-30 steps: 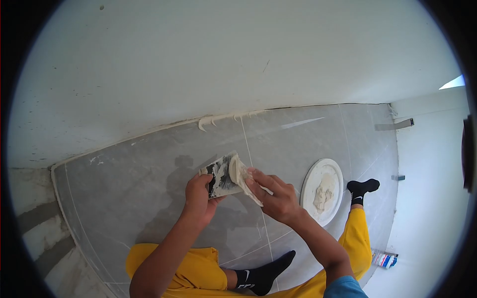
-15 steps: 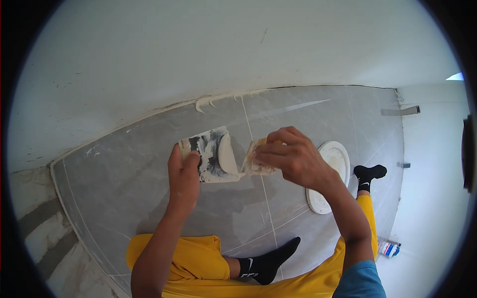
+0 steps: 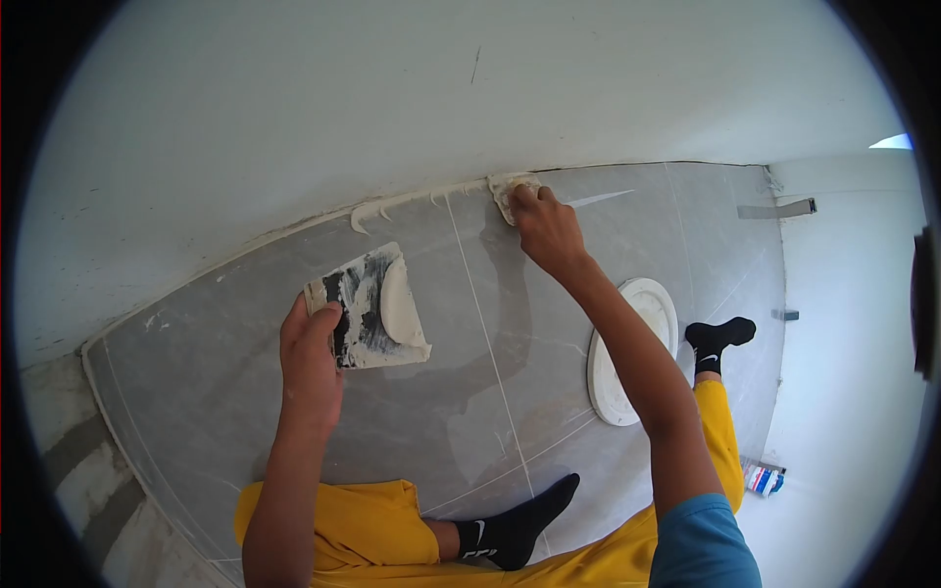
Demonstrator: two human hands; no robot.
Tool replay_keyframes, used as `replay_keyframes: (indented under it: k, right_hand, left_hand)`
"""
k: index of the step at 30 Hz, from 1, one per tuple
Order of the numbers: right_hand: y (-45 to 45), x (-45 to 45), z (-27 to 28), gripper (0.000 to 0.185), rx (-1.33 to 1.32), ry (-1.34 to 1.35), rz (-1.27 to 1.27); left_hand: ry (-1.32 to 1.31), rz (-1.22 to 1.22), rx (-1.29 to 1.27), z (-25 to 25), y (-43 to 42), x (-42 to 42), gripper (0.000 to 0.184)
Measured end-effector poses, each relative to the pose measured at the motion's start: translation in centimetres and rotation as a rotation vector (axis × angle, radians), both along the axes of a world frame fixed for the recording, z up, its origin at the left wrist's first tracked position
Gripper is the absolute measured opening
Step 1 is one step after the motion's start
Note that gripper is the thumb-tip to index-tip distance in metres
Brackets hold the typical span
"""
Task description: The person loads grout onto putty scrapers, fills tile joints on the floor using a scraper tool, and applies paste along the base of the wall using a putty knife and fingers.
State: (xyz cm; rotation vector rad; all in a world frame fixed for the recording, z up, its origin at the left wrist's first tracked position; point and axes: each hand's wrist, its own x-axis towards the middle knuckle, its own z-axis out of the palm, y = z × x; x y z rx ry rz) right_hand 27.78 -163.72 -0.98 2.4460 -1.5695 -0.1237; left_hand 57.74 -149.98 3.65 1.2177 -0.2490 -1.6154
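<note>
My left hand [image 3: 312,358] grips the edge of a square, paste-smeared plate [image 3: 368,312] with a thick ridge of cream paste [image 3: 399,302] along its right side. Up at the seam between white wall and grey tiles, my right hand [image 3: 549,227] holds a small paste-covered scraper [image 3: 508,192] by its back. The scraper's far edge meets the seam. A line of paste with curled smears [image 3: 368,213] runs along the seam to the left of it.
A round white lid [image 3: 608,377] lies on the tiled floor [image 3: 412,421], partly behind my right forearm. My black-socked feet [image 3: 520,529] rest on the floor. A small labelled packet [image 3: 763,478] is by the right wall [image 3: 833,353]. The white wall [image 3: 392,88] rises beyond the seam.
My right hand has carried the scraper away from the plate, up to the wall seam. My left hand has moved left with the plate, which still bears the ridge of paste.
</note>
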Motion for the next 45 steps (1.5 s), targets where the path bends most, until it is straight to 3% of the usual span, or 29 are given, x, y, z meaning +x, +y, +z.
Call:
replay_keyframes:
  k: [2,6,8,12,14,16,19,23,26,29,32,36,38,39,43,44,45]
  right_hand:
    - [-1.1,-1.7,2.1,0.025,0.137,0.121,0.174]
    - [-1.7,-3.4,2.9,0.024,0.062,0.039,0.147]
    - [-1.7,-3.8,1.1,0.024,-0.062,-0.044,-0.038]
    - [-1.2,-3.7,-0.1,0.025,-0.1,0.013,-0.007]
    - [-2.0,-4.4,2.3,0.026,0.133,0.189,0.077]
    - [-1.4,-3.7,3.1,0.028,0.164,0.182,0.062]
    - [0.4,-1.5,1.9,0.034,-0.086,-0.159,0.075]
    - [1.1,2.3,-1.6,0.025,-0.151,-0.095,0.066]
    - [0.3,1.7,0.2,0.023,0.038,0.03,0.182]
    - [-0.2,2.1,3.6,0.017,0.161,0.094,0.11]
    - [0.1,2.9,1.1,0.021,-0.087,-0.123,0.083]
    - [1.2,3.6,0.0,0.022,-0.083,-0.068,0.175]
    - [1.6,3.5,4.1,0.026,0.263,0.13,0.137]
    - [2.4,3.6,5.4,0.026,0.256,0.129,0.144]
    - [9.0,6.5,9.6,0.037,0.278,-0.966,0.195]
    - [10.6,7.2,10.1,0.057,0.279,-1.006,0.288]
    - [11.8,6.9,9.5,0.053,0.23,-0.838,0.379]
  left_hand:
    - [0.011,-0.017,0.043,0.2,0.1,-0.3,0.023]
    - [0.023,-0.033,0.015,0.0,0.1,-0.4,0.023]
    - [0.007,-0.033,0.032,0.5,0.0,-0.5,0.024]
    - [-0.012,-0.073,0.008,0.2,0.2,-0.9,0.025]
    - [-0.04,-0.08,0.003,0.0,0.2,-1.1,0.025]
    - [-0.039,-0.08,-0.011,-0.3,0.2,-1.1,0.025]
    - [-0.053,-0.083,-0.039,-0.5,0.0,-0.9,0.024]
    - [-0.075,-0.082,-0.05,-0.8,0.2,-0.5,0.024]
    - [-0.067,-0.094,-0.035,-0.1,0.1,-0.8,0.024]
    - [-0.063,-0.101,-0.03,0.1,0.0,-1.0,0.023]
    - [-0.047,-0.098,-0.046,-0.2,0.0,-0.9,0.023]
    - [-0.046,-0.076,-0.025,-0.2,0.1,-1.0,0.022]
    - [0.098,-0.079,0.041,-0.1,0.1,-1.3,0.021]
    - [0.128,-0.072,0.104,0.0,0.1,-1.4,0.021]
    - [0.202,-0.026,0.247,-0.8,0.8,-2.5,0.023]
    - [0.203,-0.023,0.248,-1.0,0.9,-2.7,0.023]
    - [0.254,-0.02,0.285,-1.2,1.1,-2.7,0.023]
